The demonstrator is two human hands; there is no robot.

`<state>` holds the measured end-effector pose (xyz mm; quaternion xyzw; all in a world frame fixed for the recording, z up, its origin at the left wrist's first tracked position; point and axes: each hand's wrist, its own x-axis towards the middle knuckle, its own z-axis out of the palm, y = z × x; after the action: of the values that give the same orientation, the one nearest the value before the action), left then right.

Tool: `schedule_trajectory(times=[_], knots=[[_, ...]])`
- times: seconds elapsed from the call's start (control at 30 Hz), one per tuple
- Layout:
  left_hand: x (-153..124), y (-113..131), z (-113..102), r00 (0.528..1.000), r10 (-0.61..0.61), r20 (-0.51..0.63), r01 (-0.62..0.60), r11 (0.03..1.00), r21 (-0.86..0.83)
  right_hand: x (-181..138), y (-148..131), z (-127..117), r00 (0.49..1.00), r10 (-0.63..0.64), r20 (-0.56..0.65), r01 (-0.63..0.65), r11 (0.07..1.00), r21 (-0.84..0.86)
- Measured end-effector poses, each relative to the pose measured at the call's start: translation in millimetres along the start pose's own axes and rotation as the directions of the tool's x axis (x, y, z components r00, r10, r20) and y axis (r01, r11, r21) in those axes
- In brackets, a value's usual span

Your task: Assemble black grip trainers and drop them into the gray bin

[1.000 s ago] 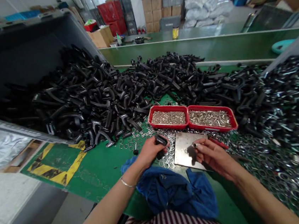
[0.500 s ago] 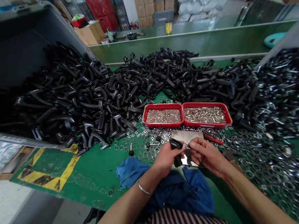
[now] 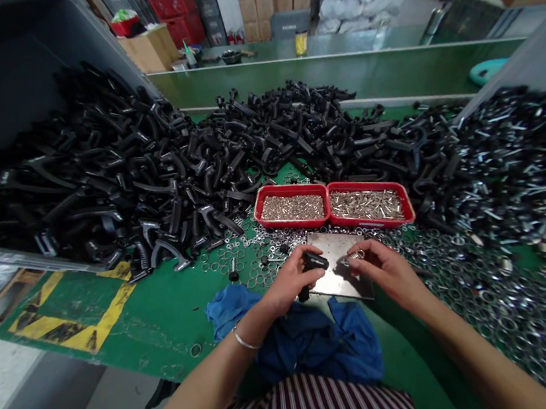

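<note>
My left hand (image 3: pixel 293 279) is closed round a black plastic handle (image 3: pixel 315 262), whose end points to the right. Between the thumb and fingers of my right hand (image 3: pixel 385 271) is a small shiny coil spring (image 3: pixel 355 256). A gap separates the spring from the handle. Both hands are over a flat metal plate (image 3: pixel 342 285) on the green table. Just beyond the plate are two red trays, the left tray (image 3: pixel 295 225) with tiny metal pieces and the right tray (image 3: pixel 372 224) with small metal pins.
Black handles (image 3: pixel 191 167) are heaped across the back and spill from a grey bin (image 3: pixel 112 45) at left. Metal rings (image 3: pixel 503 304) and black-headed bolts (image 3: pixel 515 140) cover the right side. A blue cloth (image 3: pixel 317 343) lies at the near edge.
My hands have moved apart, with the handle to the left and the spring to the right. The spring now shows clearly in my right fingers, and more of the plate is visible.
</note>
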<state>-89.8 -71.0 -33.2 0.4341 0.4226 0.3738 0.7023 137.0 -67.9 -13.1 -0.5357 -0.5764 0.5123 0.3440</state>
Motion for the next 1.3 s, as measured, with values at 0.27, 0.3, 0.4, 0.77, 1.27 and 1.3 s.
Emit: schedule_trajectory(times=[0.27, 0.3, 0.4, 0.77, 1.27, 1.3], knots=[[13, -12, 20, 0.996, -0.001, -0.086, -0.004, 0.998, -0.056, -10, -1, 20, 0.989, -0.039, -0.14, 0.034, 0.999, -0.042], [13, -12, 20, 0.995, -0.007, -0.096, -0.001, 0.997, -0.083, -10, 0, 20, 0.982, -0.096, -0.161, 0.072, 0.987, -0.144], [10, -12, 15, 0.991, -0.024, -0.131, 0.01, 0.994, -0.107, -10, 3, 16, 0.968, -0.217, -0.127, 0.153, 0.908, -0.39], [11, -16, 19, 0.987, -0.033, -0.159, 0.02, 0.996, -0.082, -19, 5, 18, 0.99, 0.033, -0.138, -0.036, 0.999, -0.018], [-14, -10, 43, 0.883, -0.131, 0.451, 0.205, 0.971, -0.12, -19, 3, 17, 0.996, 0.083, 0.042, -0.091, 0.959, 0.269], [-15, -6, 42, 0.877, -0.139, 0.461, 0.226, 0.964, -0.14, -15, 2, 16, 0.993, 0.079, 0.084, -0.1, 0.954, 0.283]])
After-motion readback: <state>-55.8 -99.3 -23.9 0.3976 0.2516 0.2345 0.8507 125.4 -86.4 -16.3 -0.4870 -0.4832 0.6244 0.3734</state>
